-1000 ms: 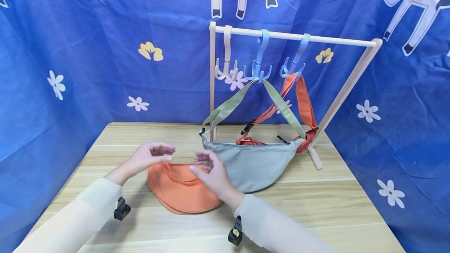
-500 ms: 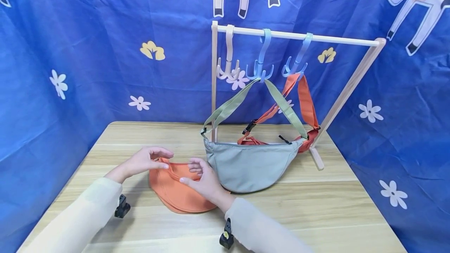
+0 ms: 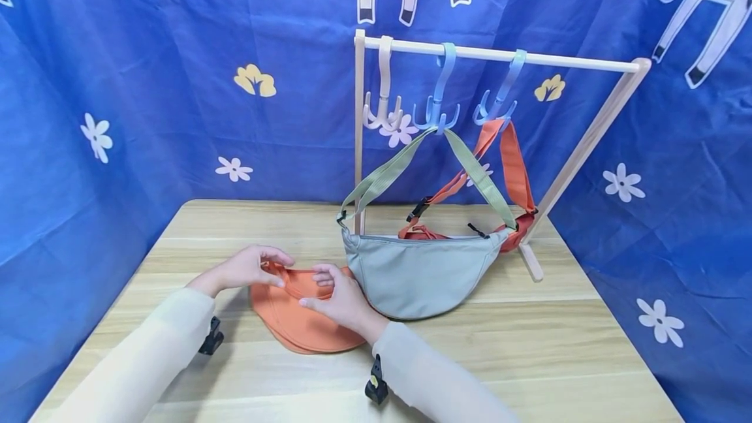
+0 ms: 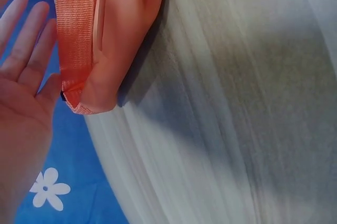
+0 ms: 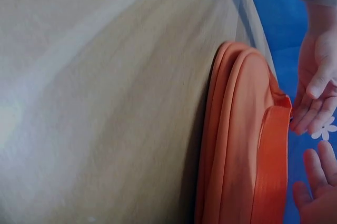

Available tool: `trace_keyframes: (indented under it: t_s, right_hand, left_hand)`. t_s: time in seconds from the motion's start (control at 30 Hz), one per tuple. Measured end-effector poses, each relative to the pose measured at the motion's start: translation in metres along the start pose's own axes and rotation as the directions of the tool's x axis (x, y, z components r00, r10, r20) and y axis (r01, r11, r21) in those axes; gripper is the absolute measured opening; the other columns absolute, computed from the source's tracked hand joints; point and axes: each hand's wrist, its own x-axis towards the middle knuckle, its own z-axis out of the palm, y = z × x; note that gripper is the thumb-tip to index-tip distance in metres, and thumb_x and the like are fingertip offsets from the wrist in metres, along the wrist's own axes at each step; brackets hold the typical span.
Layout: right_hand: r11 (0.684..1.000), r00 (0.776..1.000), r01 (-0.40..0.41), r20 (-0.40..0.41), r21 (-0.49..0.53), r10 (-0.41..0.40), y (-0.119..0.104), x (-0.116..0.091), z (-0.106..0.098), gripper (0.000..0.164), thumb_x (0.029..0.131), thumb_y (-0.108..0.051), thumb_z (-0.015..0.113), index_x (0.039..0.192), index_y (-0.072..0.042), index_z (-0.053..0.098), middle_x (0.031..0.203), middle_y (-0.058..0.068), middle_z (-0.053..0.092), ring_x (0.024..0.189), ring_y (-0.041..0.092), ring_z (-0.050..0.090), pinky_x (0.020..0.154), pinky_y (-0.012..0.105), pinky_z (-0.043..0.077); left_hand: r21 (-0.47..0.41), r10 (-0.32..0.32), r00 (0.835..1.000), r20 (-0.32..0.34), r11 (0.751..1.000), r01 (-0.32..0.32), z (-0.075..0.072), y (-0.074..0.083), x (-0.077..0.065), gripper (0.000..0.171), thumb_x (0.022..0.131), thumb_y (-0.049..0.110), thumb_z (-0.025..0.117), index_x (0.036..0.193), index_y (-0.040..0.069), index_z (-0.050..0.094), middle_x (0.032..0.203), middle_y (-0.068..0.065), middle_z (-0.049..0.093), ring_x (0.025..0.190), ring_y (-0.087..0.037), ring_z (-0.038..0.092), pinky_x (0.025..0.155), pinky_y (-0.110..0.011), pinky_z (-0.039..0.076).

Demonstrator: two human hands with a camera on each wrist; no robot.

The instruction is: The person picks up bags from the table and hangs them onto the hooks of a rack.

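An orange sling bag [image 3: 311,328] lies flat on the table, its strap [image 3: 294,292] folded across the top. Over its left end hovers my left hand [image 3: 252,268], fingers loosely bent; in the left wrist view that hand's fingers [image 4: 39,53] look spread beside the orange strap [image 4: 76,29]. Above the bag's right part is my right hand [image 3: 341,299], thumb and fingers apart, holding nothing. Whether either hand touches the strap, I cannot tell. The right wrist view shows the bag [image 5: 245,145] edge-on, with both palms past its strap side.
A rack [image 3: 576,142] carries a beige hook [image 3: 384,87] and two blue hooks. From the middle hook hangs a grey sling bag [image 3: 423,273] by a green strap, its body close to my right hand. A red bag [image 3: 517,234] on an orange strap hangs behind it.
My right hand has moved left over the orange bag, away from the grey bag. My left hand has shifted only slightly, with its fingers dipping lower. The hanging bags stay put.
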Motion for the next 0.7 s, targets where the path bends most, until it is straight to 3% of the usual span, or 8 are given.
trace_keyframes:
  t_s: [0.2, 0.47, 0.7]
  right_hand:
    - [0.997, 0.997, -0.059, 0.046, -0.059, 0.062, 0.006, 0.007, -0.003, 0.056, 0.081, -0.017, 0.078, 0.128, -0.006, 0.051, 0.116, 0.013, 0.062, 0.105, 0.020, 0.060, 0.089, 0.024, 0.045]
    - [0.987, 0.992, -0.074, 0.092, -0.144, 0.088, 0.017, 0.014, -0.006, 0.050, 0.078, -0.013, 0.080, 0.120, -0.002, 0.056, 0.107, 0.007, 0.065, 0.096, 0.013, 0.062, 0.084, 0.018, 0.045]
    - [0.963, 0.981, -0.140, 0.098, -0.231, 0.166, 0.021, 0.018, -0.008, 0.039, 0.075, -0.007, 0.081, 0.109, -0.005, 0.061, 0.093, -0.002, 0.066, 0.084, 0.005, 0.061, 0.073, 0.016, 0.046]
  left_hand:
    - [0.065, 0.011, 0.999, 0.042, 0.998, -0.013, -0.001, -0.003, 0.008, 0.044, 0.074, 0.011, 0.081, 0.110, -0.009, 0.064, 0.107, -0.019, 0.066, 0.098, -0.037, 0.060, 0.086, -0.051, 0.046]
    - [0.098, 0.020, 0.996, 0.087, 0.995, -0.028, -0.002, -0.007, 0.016, 0.030, 0.072, -0.001, 0.079, 0.099, -0.008, 0.069, 0.095, -0.017, 0.069, 0.085, -0.032, 0.064, 0.077, -0.042, 0.051]
    - [0.138, 0.018, 0.994, 0.104, 0.990, -0.033, -0.002, -0.010, 0.024, 0.019, 0.070, -0.008, 0.077, 0.088, -0.004, 0.072, 0.084, -0.011, 0.071, 0.074, -0.015, 0.063, 0.066, -0.026, 0.050]
